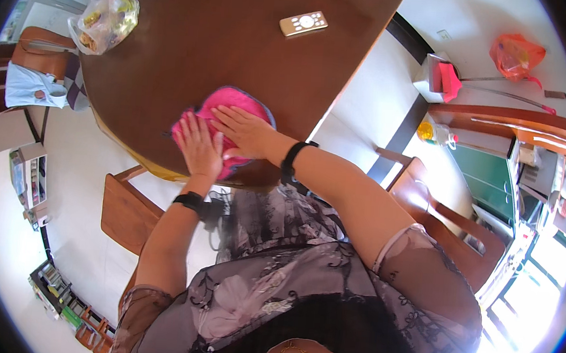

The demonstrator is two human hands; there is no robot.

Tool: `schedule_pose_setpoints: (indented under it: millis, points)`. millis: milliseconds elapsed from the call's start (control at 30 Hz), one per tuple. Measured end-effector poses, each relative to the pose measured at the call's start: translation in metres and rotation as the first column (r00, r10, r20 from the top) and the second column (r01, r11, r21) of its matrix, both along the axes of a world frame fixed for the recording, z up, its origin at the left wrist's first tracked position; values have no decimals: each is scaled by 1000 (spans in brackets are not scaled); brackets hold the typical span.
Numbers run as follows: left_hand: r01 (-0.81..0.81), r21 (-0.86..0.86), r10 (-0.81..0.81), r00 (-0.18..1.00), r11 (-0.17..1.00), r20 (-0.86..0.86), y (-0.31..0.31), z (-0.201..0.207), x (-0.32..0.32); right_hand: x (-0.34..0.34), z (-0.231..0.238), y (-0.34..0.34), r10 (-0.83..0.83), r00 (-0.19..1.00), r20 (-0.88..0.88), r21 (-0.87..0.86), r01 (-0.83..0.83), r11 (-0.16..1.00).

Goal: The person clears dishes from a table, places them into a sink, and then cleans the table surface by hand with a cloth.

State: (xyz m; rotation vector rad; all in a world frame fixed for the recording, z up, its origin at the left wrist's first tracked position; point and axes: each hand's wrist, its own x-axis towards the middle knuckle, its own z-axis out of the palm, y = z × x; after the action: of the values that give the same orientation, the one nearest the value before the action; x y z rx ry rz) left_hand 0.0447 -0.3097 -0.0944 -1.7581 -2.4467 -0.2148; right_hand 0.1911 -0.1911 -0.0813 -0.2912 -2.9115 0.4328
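Observation:
A bright pink cloth (231,97) with a dark edge lies spread on the brown table (207,33), close to its near rim. Both palms rest on top of it. My left hand (199,148) presses the left part of the cloth, fingers stretched forward. Beside it, my right hand (248,132) lies flat across the middle, its fingers pointing left. The two hands almost meet at the thumbs. Neither one grips the cloth, and part of it is hidden beneath them. Each wrist wears a black strap.
A gold remote control (305,23) lies at the table's far right. At the far left is a clear plastic bag (104,25) with yellowish contents. Wooden chairs stand at the near left (130,208) and right (447,221). A dustpan (446,81) is beyond the right edge.

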Motion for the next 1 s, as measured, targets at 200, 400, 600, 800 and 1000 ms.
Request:
schedule_pose_setpoints:
  millis: [200, 400, 600, 800, 1000]
  points:
    - [-28, -41, 34, 989, 999, 145, -15, -59, 84, 72, -56, -18, -56, 997, 56, 27, 55, 998]
    - [-3, 45, -3, 992, 999, 127, 11, -44, 70, 60, -29, 2, -94, 992, 88, 137, 81, 987]
    - [2, 26, -5, 995, 1000, 96, 21, -26, 45, 38, -23, 12, -61, 998, 12, 174, 58, 983]
    - [65, 50, -72, 985, 997, 159, 8, -21, 33, 31, -18, -4, -81, 992, 92, 172, 64, 983]
    - [52, 106, -72, 979, 993, 189, 4, -31, 26, 21, -21, -6, -54, 997, 62, 195, 40, 980]
